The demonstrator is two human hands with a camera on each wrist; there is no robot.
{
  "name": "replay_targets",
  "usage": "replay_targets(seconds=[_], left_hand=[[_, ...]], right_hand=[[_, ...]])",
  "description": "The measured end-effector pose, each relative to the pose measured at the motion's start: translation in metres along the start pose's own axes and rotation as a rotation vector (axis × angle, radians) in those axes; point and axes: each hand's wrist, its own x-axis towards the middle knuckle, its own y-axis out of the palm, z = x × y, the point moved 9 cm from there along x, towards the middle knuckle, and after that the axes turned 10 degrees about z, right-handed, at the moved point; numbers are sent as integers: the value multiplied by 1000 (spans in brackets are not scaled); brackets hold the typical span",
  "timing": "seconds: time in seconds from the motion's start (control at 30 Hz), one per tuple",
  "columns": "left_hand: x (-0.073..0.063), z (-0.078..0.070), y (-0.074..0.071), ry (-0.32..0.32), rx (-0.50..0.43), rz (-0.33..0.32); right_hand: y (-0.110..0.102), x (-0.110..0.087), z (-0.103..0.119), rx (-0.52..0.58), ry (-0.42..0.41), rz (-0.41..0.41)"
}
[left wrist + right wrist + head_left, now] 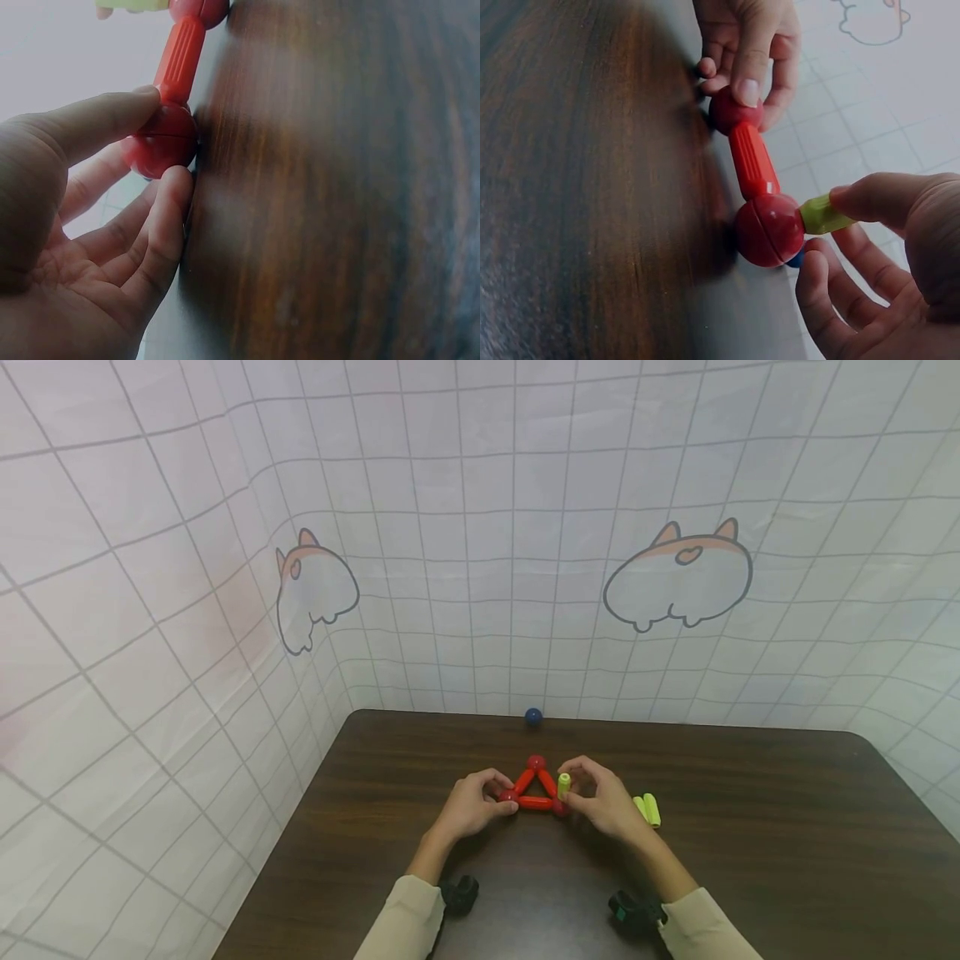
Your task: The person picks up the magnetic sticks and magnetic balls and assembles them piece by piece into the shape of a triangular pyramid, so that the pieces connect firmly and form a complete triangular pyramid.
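Note:
A flat triangle of red rods joined by red balls lies on the table. My left hand grips the ball at its left corner between thumb and fingers. With thumb and fingers, my right hand pinches a yellow-green rod, which stands upright on the right corner ball. In the right wrist view the rod's lower end meets that ball; whether it is fastened I cannot tell.
Two more yellow-green rods lie just right of my right hand. A blue ball sits at the table's back edge, before a grid-patterned cloth. The dark wooden table extends to both sides.

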Motion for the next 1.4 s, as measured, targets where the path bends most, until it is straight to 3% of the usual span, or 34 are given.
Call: replay_targets(seconds=[0.27,0.7,1.07,1.13,1.3,1.4], left_hand=[[0,-1,0,2,13,2],[0,-5,7,-11,79,62],[-1,-16,18,68,110,153],[-2,-17,16,87,102,137],[-1,-17,5,114,70,28],[-1,-18,4,123,88,12]], right_hand=[[2,-1,-7,14,55,22],[-2,-5,-15,-69,156,31],[1,-5,-22,-63,191,56],[0,-6,-23,-62,200,58],[1,-5,-24,-63,195,81],[1,-5,-22,-60,183,95]])
